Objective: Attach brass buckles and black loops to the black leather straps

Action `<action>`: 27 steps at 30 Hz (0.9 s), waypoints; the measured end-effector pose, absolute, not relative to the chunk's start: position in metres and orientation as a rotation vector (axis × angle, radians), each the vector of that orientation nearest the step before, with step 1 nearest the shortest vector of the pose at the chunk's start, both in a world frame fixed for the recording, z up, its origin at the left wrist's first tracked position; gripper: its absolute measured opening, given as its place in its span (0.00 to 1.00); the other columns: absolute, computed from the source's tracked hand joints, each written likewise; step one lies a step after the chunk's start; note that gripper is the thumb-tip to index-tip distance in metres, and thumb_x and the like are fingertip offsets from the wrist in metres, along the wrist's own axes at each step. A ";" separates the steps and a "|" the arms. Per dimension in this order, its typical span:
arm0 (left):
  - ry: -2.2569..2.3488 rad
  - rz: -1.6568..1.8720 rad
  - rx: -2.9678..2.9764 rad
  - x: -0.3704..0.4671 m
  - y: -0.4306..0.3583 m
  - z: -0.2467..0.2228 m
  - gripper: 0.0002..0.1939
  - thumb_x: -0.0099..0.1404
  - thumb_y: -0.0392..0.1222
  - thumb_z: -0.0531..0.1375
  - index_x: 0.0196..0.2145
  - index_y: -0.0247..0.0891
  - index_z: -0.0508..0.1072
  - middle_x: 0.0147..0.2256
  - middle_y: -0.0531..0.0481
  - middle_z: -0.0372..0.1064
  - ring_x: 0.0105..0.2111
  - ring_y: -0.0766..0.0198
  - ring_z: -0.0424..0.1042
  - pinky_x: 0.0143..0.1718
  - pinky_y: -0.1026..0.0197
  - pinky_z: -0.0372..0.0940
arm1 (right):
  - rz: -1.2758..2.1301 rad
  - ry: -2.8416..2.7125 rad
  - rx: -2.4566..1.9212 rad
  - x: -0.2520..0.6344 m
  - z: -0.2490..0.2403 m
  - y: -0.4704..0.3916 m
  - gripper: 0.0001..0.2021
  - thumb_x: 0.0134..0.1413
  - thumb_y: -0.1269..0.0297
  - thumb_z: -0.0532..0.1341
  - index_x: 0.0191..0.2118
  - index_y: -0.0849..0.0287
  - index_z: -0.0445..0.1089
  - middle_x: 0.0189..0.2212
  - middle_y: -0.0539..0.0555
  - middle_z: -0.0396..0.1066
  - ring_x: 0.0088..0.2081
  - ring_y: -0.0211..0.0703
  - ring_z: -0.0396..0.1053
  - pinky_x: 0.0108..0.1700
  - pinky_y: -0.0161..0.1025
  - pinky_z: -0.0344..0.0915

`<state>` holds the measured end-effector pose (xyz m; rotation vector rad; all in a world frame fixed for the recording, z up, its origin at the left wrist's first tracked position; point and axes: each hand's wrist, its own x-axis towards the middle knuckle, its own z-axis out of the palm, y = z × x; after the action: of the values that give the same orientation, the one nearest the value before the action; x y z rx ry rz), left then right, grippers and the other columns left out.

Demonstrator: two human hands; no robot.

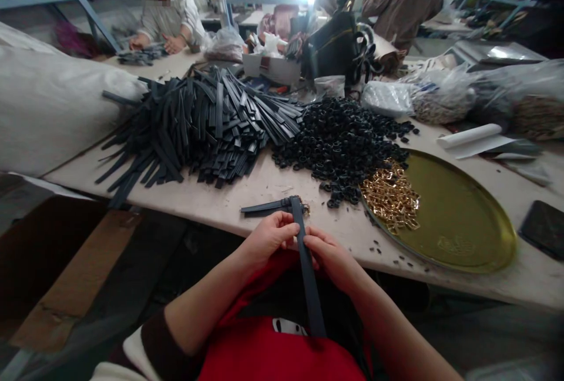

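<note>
A long dark strap (309,287) runs from the table's front edge down toward my lap. My left hand (278,234) pinches it from the left near its upper part, and my right hand (324,249) grips it from the right just beside. Behind the strap's upper end, some assembled straps with gold buckles (268,207) lie on the table. Farther back is a big heap of dark straps (211,122), and to its right a pile of small black loops (341,140). Gold buckles (392,196) lie on the left side of an oval green-gold tray (467,216).
A white sack (57,104) bulges at the left. Plastic bags (440,96), a black bag (332,46) and a white paper roll (471,134) stand or lie farther back. A dark phone (544,228) is at the right. A person (170,16) works across the table.
</note>
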<state>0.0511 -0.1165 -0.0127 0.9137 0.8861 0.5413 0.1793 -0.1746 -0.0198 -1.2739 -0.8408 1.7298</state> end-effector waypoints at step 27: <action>1.106 0.370 0.823 0.060 -0.100 -0.010 0.03 0.51 0.38 0.54 0.24 0.39 0.59 0.12 0.62 0.54 0.11 0.74 0.53 0.12 0.72 0.46 | -0.149 -2.173 -2.168 0.260 -0.046 -0.139 0.07 0.54 0.65 0.54 0.34 0.59 0.69 0.30 0.58 0.68 0.31 0.46 0.64 0.31 0.40 0.51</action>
<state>0.0603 -0.0999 -0.0096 0.8231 1.1056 0.3702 0.2597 -0.1395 -0.0464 -2.1684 -2.1731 -0.1491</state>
